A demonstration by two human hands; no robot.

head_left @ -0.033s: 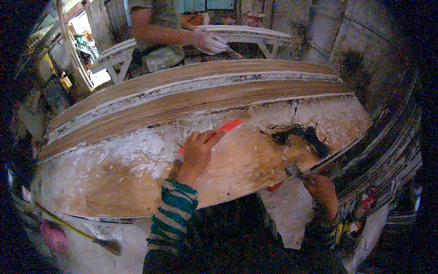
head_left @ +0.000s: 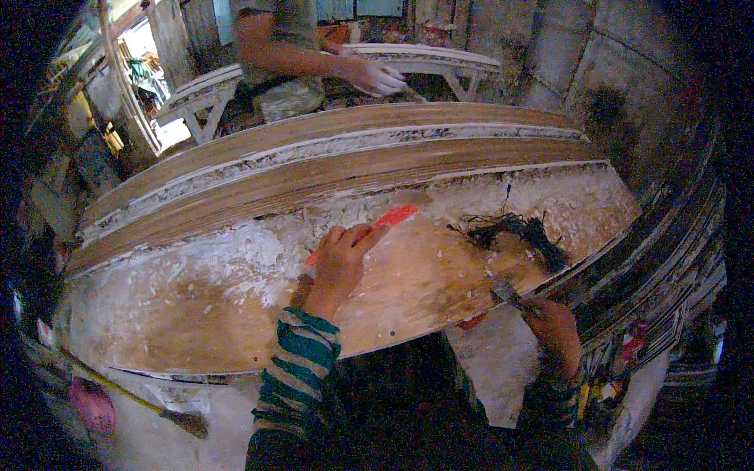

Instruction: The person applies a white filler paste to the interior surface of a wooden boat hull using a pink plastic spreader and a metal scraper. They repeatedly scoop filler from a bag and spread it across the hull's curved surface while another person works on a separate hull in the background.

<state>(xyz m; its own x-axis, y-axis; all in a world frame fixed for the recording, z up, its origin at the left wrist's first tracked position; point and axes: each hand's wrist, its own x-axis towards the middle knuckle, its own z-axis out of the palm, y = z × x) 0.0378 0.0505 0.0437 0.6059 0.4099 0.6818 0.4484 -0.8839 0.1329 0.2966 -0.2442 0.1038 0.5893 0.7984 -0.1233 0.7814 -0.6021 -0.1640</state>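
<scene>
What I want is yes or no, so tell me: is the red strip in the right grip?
No, the red strip is in the left grip, while the right grip holds a flat-bladed tool.

Yellow-handled brush (head_left: 133, 392), lies lower left; pink object (head_left: 92, 404), beside it. Pale curved frame (head_left: 448, 56), stands on angled legs, background. Grey panelled wall (head_left: 620, 59), upper right.

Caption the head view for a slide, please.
Left hand on a red strip, right hand holding a scraper-like tool, at a white-smeared wooden workpiece bearing a dark stringy tangle.
</scene>
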